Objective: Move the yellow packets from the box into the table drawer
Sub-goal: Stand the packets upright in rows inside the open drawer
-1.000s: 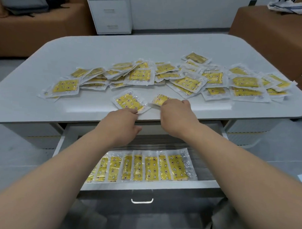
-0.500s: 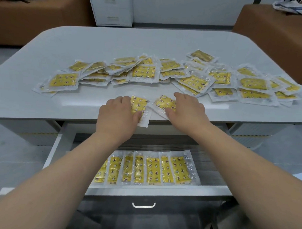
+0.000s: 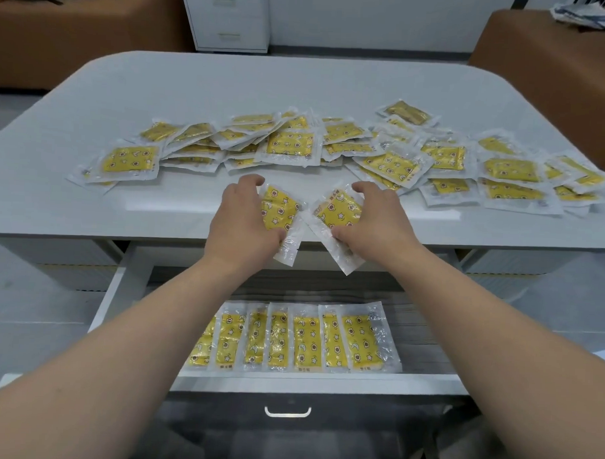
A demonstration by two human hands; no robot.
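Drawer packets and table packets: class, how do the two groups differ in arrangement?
The drawer packets stand in one neat overlapping row; the table packets lie scattered in a loose heap. The drawer group is small, the table group far larger. Both are yellow pads in clear wrappers.

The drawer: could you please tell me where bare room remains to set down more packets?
The drawer has bare floor right of the packet row, up to its right side, and a strip behind the row toward the table edge. The front middle is crowded with overlapping packets. The left end is hidden by the left forearm.
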